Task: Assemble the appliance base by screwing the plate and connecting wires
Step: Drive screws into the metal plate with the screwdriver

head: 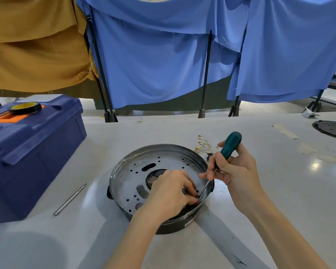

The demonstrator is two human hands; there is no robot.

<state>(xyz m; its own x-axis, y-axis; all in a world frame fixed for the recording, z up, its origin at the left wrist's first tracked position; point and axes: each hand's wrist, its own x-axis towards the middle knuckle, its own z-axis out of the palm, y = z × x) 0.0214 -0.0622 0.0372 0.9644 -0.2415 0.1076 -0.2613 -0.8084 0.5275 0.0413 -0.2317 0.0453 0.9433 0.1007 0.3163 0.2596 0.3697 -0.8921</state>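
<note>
Left hand (171, 189) and right hand (235, 167) are bare, forearms (279, 220) seemingly uncovered too.

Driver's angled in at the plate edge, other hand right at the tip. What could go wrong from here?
1. The screwdriver goes in slanted, its tip beside the left hand; a slip could jab those fingers.
2. The right hand works near the rim of the plate, so a push might shift the base.
3. A slanted driver may also slip out of the screw head.

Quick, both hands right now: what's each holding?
Left hand: fingers curled on the plate by the screwdriver; whether holding anything cannot be told.
Right hand: grips the screwdriver.
</note>
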